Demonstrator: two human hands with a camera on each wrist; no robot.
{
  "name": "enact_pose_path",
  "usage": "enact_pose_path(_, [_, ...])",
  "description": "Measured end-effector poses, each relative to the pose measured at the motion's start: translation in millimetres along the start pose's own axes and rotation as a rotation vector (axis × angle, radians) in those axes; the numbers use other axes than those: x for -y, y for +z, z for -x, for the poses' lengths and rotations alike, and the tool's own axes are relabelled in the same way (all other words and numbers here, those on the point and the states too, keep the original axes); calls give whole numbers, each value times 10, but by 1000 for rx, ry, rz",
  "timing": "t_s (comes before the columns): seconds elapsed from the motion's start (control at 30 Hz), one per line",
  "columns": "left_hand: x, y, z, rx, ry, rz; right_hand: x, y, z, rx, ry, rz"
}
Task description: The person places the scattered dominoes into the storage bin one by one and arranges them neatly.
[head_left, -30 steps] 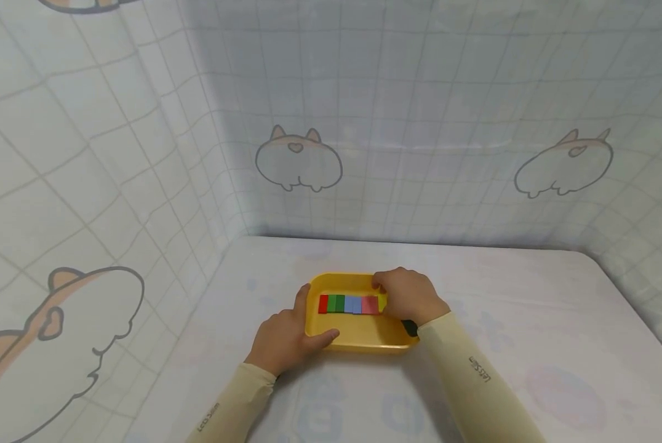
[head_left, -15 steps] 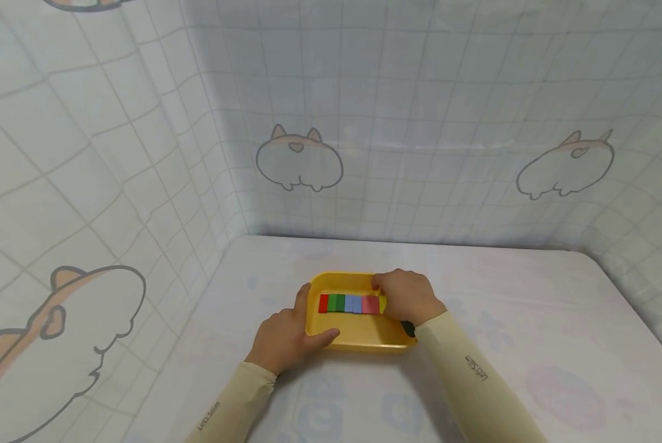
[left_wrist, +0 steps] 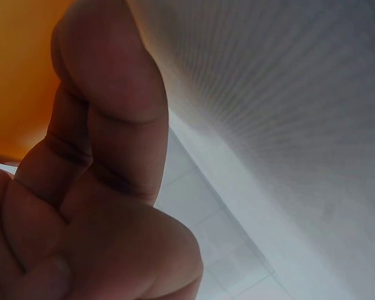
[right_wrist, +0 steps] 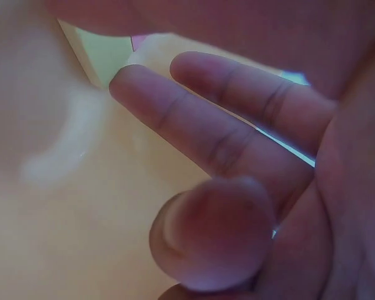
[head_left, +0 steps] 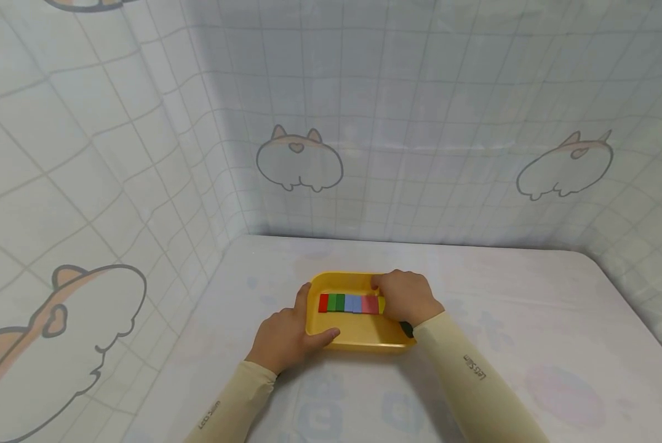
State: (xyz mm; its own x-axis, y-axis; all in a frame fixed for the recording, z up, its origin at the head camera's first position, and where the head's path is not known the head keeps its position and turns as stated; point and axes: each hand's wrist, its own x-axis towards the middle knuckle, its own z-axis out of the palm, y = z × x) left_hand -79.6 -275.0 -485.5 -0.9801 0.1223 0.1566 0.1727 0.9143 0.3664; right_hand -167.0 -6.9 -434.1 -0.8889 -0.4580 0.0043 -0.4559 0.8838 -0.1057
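Observation:
A yellow tray (head_left: pixel 364 335) lies on the table. Inside it runs a row of flat coloured blocks (head_left: pixel 349 304): red, greens, light blues, pinks, then a yellow block (head_left: pixel 382 305) at the right end. My left hand (head_left: pixel 283 337) grips the tray's near left corner, thumb over the near rim and index finger along the left side. Curled fingers (left_wrist: pixel 119 87) show against the tray's wall in the left wrist view. My right hand (head_left: pixel 408 296) reaches into the tray's right part and holds the yellow block, partly hidden by the hand; the right wrist view shows that block (right_wrist: pixel 103 53) beside the fingers.
The white patterned table (head_left: pixel 508 332) extends around the tray. A grid-patterned cloth with animal drawings (head_left: pixel 298 163) hangs behind it and along both sides. The tray's right side is hidden behind the right hand and sleeve (head_left: pixel 464 363).
My right hand and sleeve have shifted slightly left, with the yellow block staying at the row's end. The left hand and the tray look nearly still.

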Motion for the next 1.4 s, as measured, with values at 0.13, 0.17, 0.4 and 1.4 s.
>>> enact_pose_path(0.13, [-8, 16, -20, -2, 12, 5, -20, -15, 20, -3, -1, 0])
enact_pose_path(0.17, [-11, 20, -25, -3, 14, 6, -27, -23, 26, -4, 0, 0])
enact_pose_path(0.4, [-9, 34, -50, 9, 14, -3, -53, -114, 97, -3, 13, -120])
enact_pose_path(1.4, [169, -29, -136, -9, -2, 16, -390, -462, 526, -255, 103, -209])
